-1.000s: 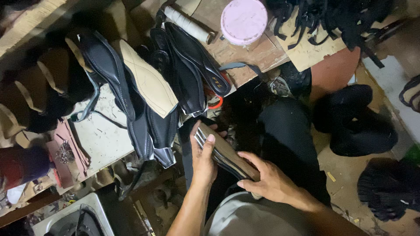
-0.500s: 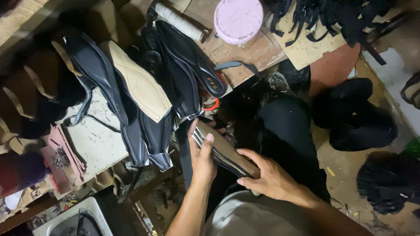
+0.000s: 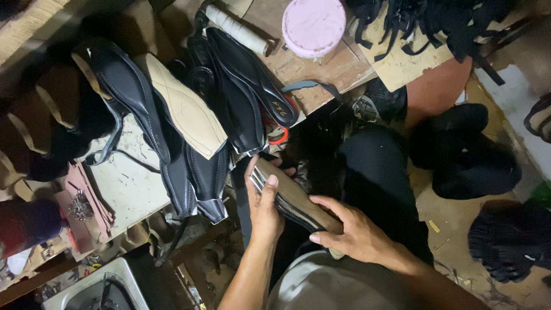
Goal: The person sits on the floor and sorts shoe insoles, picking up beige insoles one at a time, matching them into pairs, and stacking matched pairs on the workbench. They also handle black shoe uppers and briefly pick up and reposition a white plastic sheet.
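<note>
**Both hands hold the sole in the lap, almost unmoved**

Over the last second very little changes: the left hand point(image 3: 265, 206) and the right hand point(image 3: 350, 232) keep the same grip on the brown shoe sole point(image 3: 293, 201), and the sole stays below the near edge of the tabletop point(image 3: 129, 189), over the person's dark-trousered lap. Only the view drifts a little. Judging by this, the work on the sole is in a steady, close-handling phase rather than a pick-up or set-down.

The left hand wraps the sole's far end from beneath, thumb lying along its pale, layered edge, forearm rising from the bottom of the view. The right hand closes over the near end from above, fingers spread across the top face, wrist bent inward. The sole lies slanted between them, touching nothing on the tabletop.

Just beyond the left hand, black shoe uppers point(image 3: 229, 103) hang over the tabletop's near edge, with a tan stitched insole point(image 3: 183, 112) lying across them. Farther back, near the far edge, sit a pink round lid point(image 3: 313, 26) and a white roll point(image 3: 235, 26). Black straps point(image 3: 425, 23) pile up at the far right corner.
</note>
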